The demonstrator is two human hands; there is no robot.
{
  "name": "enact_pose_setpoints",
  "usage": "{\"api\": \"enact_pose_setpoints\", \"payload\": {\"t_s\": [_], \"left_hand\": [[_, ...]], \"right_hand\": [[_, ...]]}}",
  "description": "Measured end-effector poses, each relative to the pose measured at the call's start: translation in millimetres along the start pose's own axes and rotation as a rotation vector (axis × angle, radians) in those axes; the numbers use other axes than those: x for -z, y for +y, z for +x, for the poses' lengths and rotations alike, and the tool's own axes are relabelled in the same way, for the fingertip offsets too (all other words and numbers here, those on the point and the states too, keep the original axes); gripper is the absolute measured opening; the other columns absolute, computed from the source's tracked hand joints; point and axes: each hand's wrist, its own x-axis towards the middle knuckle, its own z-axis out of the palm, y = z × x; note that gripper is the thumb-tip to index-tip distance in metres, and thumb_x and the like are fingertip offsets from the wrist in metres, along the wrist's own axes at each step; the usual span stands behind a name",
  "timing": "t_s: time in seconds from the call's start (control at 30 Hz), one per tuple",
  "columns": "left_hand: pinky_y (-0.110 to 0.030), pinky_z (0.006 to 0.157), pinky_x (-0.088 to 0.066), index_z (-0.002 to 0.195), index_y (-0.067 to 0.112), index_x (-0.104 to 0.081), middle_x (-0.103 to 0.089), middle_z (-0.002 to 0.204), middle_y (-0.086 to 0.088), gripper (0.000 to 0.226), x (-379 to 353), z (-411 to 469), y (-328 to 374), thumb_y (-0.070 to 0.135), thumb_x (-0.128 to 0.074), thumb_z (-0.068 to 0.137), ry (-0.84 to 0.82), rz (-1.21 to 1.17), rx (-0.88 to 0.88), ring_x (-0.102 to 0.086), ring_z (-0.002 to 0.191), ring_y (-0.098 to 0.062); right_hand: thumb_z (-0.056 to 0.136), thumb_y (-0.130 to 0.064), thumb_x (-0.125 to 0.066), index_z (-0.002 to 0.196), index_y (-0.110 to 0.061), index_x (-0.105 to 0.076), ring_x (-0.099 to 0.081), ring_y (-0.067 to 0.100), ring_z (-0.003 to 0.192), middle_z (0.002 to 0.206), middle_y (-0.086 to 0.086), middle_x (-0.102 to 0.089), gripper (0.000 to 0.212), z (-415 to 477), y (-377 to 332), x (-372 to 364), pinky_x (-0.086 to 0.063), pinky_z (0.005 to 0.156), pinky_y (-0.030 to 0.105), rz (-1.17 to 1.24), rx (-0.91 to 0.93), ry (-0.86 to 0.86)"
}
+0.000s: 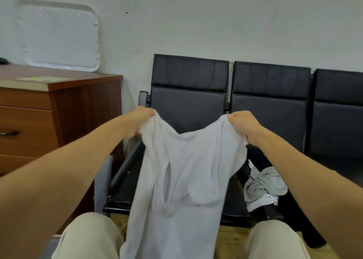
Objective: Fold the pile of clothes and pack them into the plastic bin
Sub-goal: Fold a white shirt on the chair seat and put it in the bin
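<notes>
**Black bench, cabinet beside it**

You face a black bench (188,109), a row of padded seats against the wall. Crumpled clothes (263,188) lie on its seat, about where the leftmost seat meets the next. Left of the bench, a wooden cabinet (86,109) carries a flat yellowish sheet (45,79) and a white tray (59,36) leaning on the wall.

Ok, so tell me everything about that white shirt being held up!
The white shirt looks like thin, soft cloth, plain and a bit rumpled. The left hand and the right hand each grip a top corner, so the top edge dips in a curve between them. The rest hangs straight down, unfolded, in front of a black chair and between the person's knees. A loose flap, maybe a sleeve, dangles in the middle. Its bottom edge is out of view.
</notes>
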Motion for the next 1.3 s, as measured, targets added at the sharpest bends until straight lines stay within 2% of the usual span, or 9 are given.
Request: {"api": "enact_pose_setpoints", "payload": {"t_s": [0.1,0.27,0.47,0.63,0.87,1.03,1.17,1.23,1.3], "left_hand": [[-0.035,0.077,-0.04,0.105,0.004,-0.055,-0.056,0.104,-0.015,0.02,16,15,-26,0.017,-0.04,0.1,0.151,0.562,-0.154,-0.056,0.095,-0.031],[-0.032,0.074,-0.045,0.092,0.009,-0.055,-0.061,0.097,-0.013,0.006,26,17,-43,0.007,-0.051,0.094,0.133,0.853,-0.225,-0.056,0.085,-0.025],[-0.035,0.083,-0.045,0.114,0.005,-0.061,-0.058,0.108,-0.016,0.025,7,30,-54,0.002,-0.043,0.096,0.186,0.536,-0.122,-0.054,0.093,-0.028],[-0.031,0.078,-0.041,0.114,-0.004,-0.059,-0.055,0.099,-0.013,0.028,-4,22,-60,0.007,-0.038,0.098,0.104,0.658,-0.044,-0.051,0.088,-0.026],[-0.035,0.091,-0.041,0.111,0.0,-0.061,-0.059,0.119,-0.016,0.033,-5,17,-80,0.017,-0.034,0.101,-0.01,0.868,-0.02,-0.055,0.103,-0.029],[-0.036,0.094,-0.037,0.111,0.005,-0.057,-0.055,0.121,-0.016,0.026,-11,13,-79,0.022,-0.042,0.099,-0.085,0.624,0.063,-0.053,0.105,-0.028],[-0.045,0.109,-0.031,0.143,0.014,-0.032,-0.034,0.147,-0.01,0.072,-9,27,-81,0.051,-0.06,0.087,-0.129,0.465,0.148,-0.036,0.131,-0.035],[-0.036,0.095,-0.039,0.128,0.011,-0.041,-0.046,0.138,-0.011,0.042,-9,40,-93,0.042,-0.044,0.1,-0.21,0.709,0.029,-0.049,0.116,-0.027],[-0.03,0.077,-0.038,0.104,0.012,-0.043,-0.058,0.106,-0.01,0.022,-10,54,-103,0.033,-0.041,0.102,-0.179,0.788,-0.103,-0.053,0.088,-0.02]], "right_hand": [[0.097,-0.019,-0.047,0.097,0.004,-0.065,-0.058,0.035,0.086,0.098,0.022,-0.064,0.03,4,34,6,-0.045,0.072,0.037,-0.331,0.087,0.144],[0.101,-0.027,-0.043,0.098,-0.018,-0.062,-0.058,0.028,0.087,0.097,0.009,-0.063,0.021,8,56,15,-0.049,0.074,0.041,-0.593,0.13,0.042],[0.103,-0.022,-0.041,0.082,-0.03,-0.05,-0.056,0.02,0.088,0.092,-0.001,-0.06,0.024,2,59,8,-0.045,0.078,0.033,-0.772,0.28,-0.378],[0.094,-0.003,-0.045,0.074,-0.039,-0.052,-0.055,0.022,0.092,0.095,-0.002,-0.06,0.041,1,70,8,-0.048,0.083,0.037,-0.87,0.249,-0.426],[0.083,0.014,-0.038,0.06,-0.02,-0.043,-0.045,0.017,0.068,0.07,-0.001,-0.049,0.041,0,97,3,-0.036,0.063,0.028,-0.761,0.215,-0.409],[0.089,0.0,-0.038,0.069,-0.02,-0.05,-0.052,0.024,0.081,0.081,-0.001,-0.056,0.031,13,98,-2,-0.046,0.076,0.041,-0.751,0.147,-0.332],[0.096,-0.031,-0.041,0.065,-0.015,-0.041,-0.045,0.022,0.07,0.072,0.005,-0.049,0.035,23,102,-8,-0.034,0.067,0.037,-0.574,0.089,-0.365],[0.094,-0.044,-0.051,0.058,-0.019,-0.045,-0.048,0.017,0.067,0.067,-0.005,-0.051,0.045,29,104,-9,-0.037,0.066,0.033,-0.544,0.109,-0.392],[0.091,-0.044,-0.059,0.066,-0.028,-0.058,-0.057,0.017,0.08,0.08,-0.008,-0.06,0.03,37,110,-11,-0.041,0.07,0.031,-0.662,0.171,-0.358]]}}
